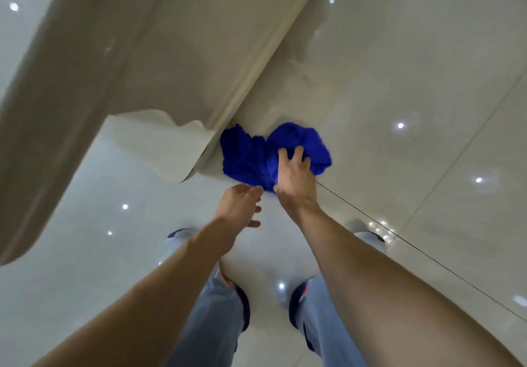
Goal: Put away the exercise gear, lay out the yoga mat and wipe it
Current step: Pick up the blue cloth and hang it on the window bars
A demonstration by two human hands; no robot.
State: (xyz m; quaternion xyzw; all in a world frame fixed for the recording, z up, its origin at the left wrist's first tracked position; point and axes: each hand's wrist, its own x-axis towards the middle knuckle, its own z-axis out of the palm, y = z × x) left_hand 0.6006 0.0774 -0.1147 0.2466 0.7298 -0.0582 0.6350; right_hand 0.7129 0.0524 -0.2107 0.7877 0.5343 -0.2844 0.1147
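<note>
Head view, looking straight down. Bright blue cloth bunched on the glossy tiled floor, touching the long edge of a beige mat, just beside the mat's curled-up near corner. Right hand laid on the cloth's right half, fingers spread and pressed down into the fabric, thumb at the cloth's near edge. Left hand just beside that near edge, above the floor, fingers loosely curled and a little apart, holding nothing. Lower down, between the forearms, jeans and dark shoes on the floor.
</note>
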